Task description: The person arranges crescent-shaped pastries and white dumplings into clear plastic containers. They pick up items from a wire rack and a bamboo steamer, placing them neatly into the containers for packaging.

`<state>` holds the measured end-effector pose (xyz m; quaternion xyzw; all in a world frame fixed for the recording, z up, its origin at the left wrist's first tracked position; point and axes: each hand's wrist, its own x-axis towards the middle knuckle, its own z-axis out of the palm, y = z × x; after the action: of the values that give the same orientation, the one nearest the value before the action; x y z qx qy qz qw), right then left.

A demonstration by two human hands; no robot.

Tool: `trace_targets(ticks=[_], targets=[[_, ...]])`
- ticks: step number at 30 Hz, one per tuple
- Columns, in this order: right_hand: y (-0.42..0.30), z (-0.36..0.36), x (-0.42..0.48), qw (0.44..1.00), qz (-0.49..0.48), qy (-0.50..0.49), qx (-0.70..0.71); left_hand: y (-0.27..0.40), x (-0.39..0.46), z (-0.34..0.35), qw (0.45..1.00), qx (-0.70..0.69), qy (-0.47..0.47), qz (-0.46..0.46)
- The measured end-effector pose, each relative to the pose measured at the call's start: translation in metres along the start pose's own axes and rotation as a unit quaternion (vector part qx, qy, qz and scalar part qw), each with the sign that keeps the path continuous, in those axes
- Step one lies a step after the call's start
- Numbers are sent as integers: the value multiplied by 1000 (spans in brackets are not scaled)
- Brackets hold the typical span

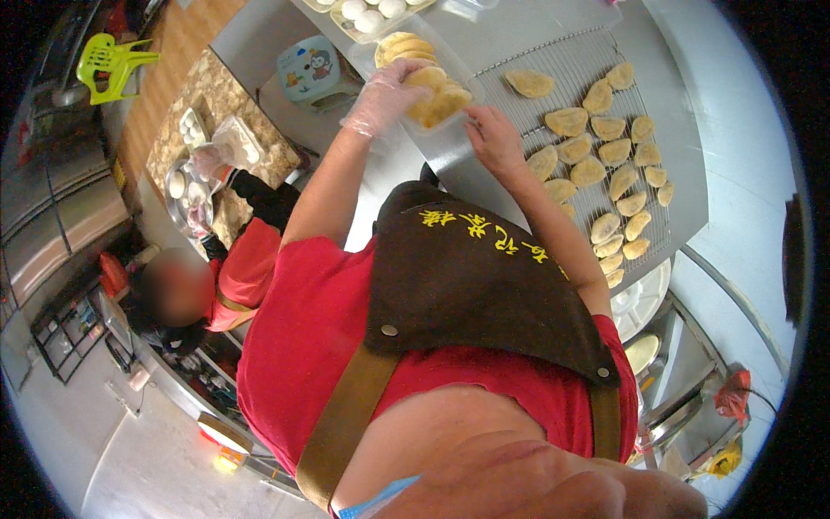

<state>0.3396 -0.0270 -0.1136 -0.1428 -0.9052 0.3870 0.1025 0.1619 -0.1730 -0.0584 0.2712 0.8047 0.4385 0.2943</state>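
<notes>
My left hand [392,97], in a clear plastic glove, reaches into a clear plastic container [463,61] and rests its fingers on golden half-moon dumplings [447,97]; whether it grips one I cannot tell. More yellow pastries [405,48] are stacked at the container's far end. Bare, my right hand [496,139] is at the container's near right corner, its thumb and forefinger close to the rim; whether they pinch it is unclear. To the right, a wire cooling rack [564,52] bears many browned half-moon dumplings [567,121], spread in loose rows.
A tray of white dough balls [369,19] stands beyond the container. At left, a gloved co-worker [243,272] handles dough rounds on a metal plate [174,211] at a marbled table [207,71]. A printed stool [311,71] stands between the tables; a green plastic chair [110,68] is farther off.
</notes>
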Motion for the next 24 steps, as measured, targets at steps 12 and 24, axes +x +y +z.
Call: trace_targets(ticks=[12, 24], targets=[[9, 6, 8, 996, -81, 12, -43, -15, -6, 16, 987, -124, 53, -89], [12, 5, 4, 999, -32, -14, -12, -18, 3, 3, 807, -569, 73, -142]])
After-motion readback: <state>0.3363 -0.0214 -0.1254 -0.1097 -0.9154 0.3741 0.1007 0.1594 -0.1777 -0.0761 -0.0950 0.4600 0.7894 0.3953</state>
